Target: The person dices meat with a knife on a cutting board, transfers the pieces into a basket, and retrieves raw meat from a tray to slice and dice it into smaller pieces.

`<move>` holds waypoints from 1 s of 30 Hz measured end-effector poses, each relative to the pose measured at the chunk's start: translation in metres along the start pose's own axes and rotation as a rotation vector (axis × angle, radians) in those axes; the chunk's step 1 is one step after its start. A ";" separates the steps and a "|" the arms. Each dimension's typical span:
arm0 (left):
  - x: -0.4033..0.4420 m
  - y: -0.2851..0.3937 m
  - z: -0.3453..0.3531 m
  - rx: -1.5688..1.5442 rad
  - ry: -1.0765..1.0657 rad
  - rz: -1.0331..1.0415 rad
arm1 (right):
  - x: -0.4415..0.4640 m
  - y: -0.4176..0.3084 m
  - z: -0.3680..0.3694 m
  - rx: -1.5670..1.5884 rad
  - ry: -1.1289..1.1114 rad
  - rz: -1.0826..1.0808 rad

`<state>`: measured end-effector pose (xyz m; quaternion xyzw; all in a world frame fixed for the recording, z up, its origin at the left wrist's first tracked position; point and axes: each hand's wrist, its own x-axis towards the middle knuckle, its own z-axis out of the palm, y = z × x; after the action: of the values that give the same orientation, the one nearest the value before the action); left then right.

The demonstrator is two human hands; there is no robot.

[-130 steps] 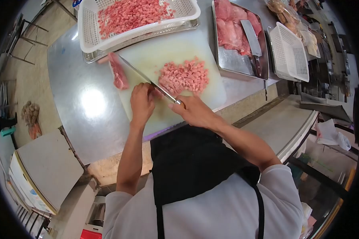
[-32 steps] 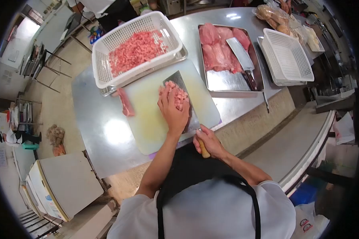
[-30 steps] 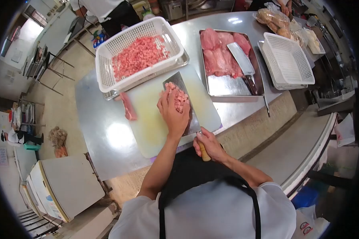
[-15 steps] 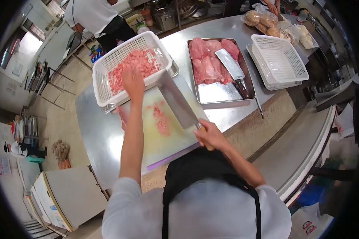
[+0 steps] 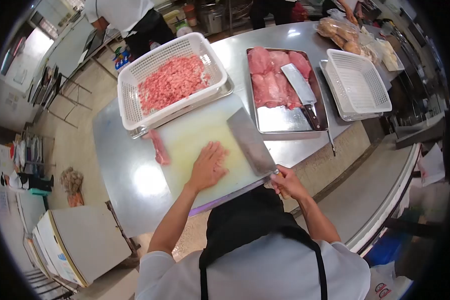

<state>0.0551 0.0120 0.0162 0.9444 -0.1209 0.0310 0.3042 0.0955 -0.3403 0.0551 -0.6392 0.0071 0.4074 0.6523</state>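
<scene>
My left hand (image 5: 208, 167) lies flat over a small pile of diced meat (image 5: 221, 158) on the white cutting board (image 5: 185, 130), its fingers stretched out. In my right hand (image 5: 287, 183) is the handle of a broad cleaver (image 5: 251, 143), whose blade lies over the right part of the board, to the right of the pile. A long strip of meat (image 5: 158, 148) rests at the board's left edge. Behind the board, a white perforated basket (image 5: 125, 102) holds a heap of diced meat (image 5: 172, 82).
A metal tray (image 5: 280, 121) at the right holds large meat pieces (image 5: 270, 82) and a second cleaver (image 5: 300, 85). Beside it are a sharpening rod (image 5: 331, 142) and a white basket (image 5: 360, 85). Bagged food (image 5: 341, 36) sits farther back. Other people stand behind the table.
The diced pile on the board is now much smaller. My left hand went to the basket and has come back to the board. The cleaver has moved right with my right hand.
</scene>
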 end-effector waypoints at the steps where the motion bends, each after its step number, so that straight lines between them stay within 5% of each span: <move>1: -0.011 0.009 -0.005 0.057 -0.033 0.023 | -0.003 0.005 -0.001 0.047 -0.015 0.024; 8: 0.013 0.038 0.055 0.095 0.499 -0.378 | 0.010 0.008 0.033 0.017 -0.100 0.082; 14: 0.050 0.031 0.061 -0.229 0.794 -0.487 | 0.029 0.018 0.087 -0.014 -0.247 0.044; 22: 0.132 0.020 -0.096 -0.190 1.098 -0.246 | 0.035 -0.110 0.121 -0.103 -0.315 -0.254; 26: 0.187 -0.089 -0.167 -0.056 1.126 -0.403 | 0.041 -0.125 0.123 -0.133 -0.257 -0.251; 30: 0.194 -0.154 -0.188 0.127 1.147 -0.249 | 0.028 -0.091 0.087 -0.171 -0.181 -0.129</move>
<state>0.2835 0.2017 0.1076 0.8002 0.1767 0.5080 0.2654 0.1186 -0.2389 0.1311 -0.6522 -0.1276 0.4195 0.6184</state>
